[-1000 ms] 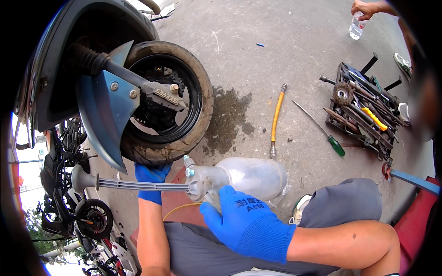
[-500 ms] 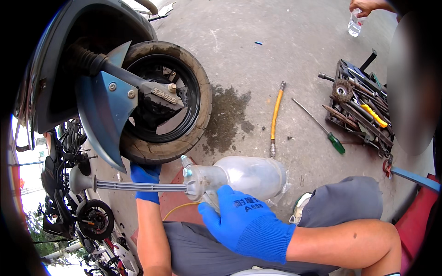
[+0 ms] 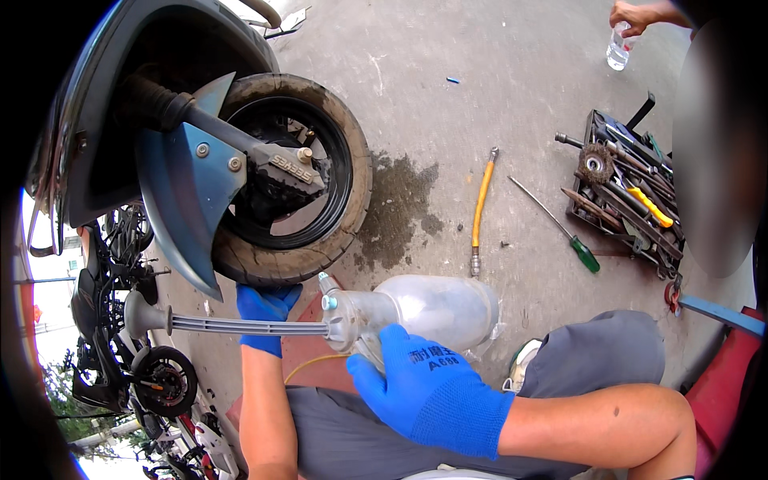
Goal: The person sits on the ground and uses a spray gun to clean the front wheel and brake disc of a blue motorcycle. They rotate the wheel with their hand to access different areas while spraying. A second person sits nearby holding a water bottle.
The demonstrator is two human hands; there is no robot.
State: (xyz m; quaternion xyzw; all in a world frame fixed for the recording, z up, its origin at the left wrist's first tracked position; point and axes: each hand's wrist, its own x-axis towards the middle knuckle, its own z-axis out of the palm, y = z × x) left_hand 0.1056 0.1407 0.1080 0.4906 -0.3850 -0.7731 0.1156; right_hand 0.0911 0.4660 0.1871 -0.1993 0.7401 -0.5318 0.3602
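Nearest: right hand [image 3: 428, 392], blue glove, fingers curled over the near side of the translucent pump bottle [image 3: 436, 308], clamping its neck end. Bottle lies on its side above the person's lap, long axis running left-right, round base toward the right, cap and valve head toward the left. It looks cloudy plastic, grimy, with a small teal cap [image 3: 329, 303] on the head; contents cannot be told.

From the head a grey plunger rod [image 3: 248, 326] sticks out straight left along the same axis, ending in a flared grey handle [image 3: 142, 314]. Rod looks pulled well out.

Left hand [image 3: 266, 314], also blue-gloved, sits behind the rod at mid-length, fingers folded down. Whether it grips the rod or just rests behind it cannot be told; the rod crosses in front of it. The left hand is the nearer one to the handle, which lies further left of it, past the wrist line.

Beyond: scooter rear wheel [image 3: 290, 180] with worn tyre, just above the left hand, blue mudguard fin [image 3: 182, 188] in front. Wet stain [image 3: 400, 208] on concrete floor beside the tyre. Further right a yellow-handled tool [image 3: 481, 210] and green-handled screwdriver [image 3: 560, 228] lie on the floor, well apart from the bottle. Tool tray [image 3: 620, 188] far right. Another person's hand [image 3: 634, 16] holds a clear water bottle [image 3: 618, 46] at the top edge.
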